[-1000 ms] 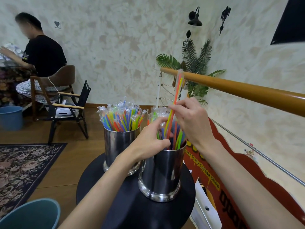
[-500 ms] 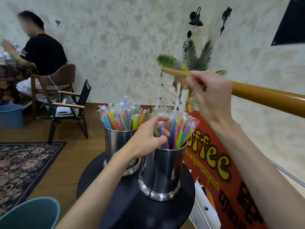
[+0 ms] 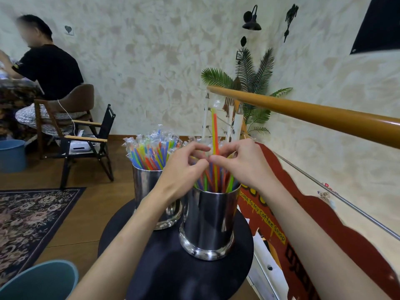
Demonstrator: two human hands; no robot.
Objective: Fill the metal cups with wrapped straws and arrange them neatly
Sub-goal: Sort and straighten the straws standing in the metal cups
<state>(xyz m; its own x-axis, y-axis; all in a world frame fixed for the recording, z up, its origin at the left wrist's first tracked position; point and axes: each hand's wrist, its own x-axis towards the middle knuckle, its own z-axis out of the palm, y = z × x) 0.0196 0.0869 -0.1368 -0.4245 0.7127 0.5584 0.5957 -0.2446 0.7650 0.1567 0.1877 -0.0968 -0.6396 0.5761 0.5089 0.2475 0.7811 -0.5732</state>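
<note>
Right hand (image 3: 242, 165) pinching raised straws (image 3: 214, 128)

Soft, even indoor light fills the room with only faint shadows. Bright glare streaks the near metal cup (image 3: 208, 224). Wide-angle distortion bends the wooden handrail (image 3: 313, 113) and the edges; the far-left background looks slightly soft.

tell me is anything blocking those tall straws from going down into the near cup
No separate obstacle shows. The raised straws already stand in the near cup, pinched by the right hand. Only the packed straws around them crowd the way; the left hand is among them.
</note>
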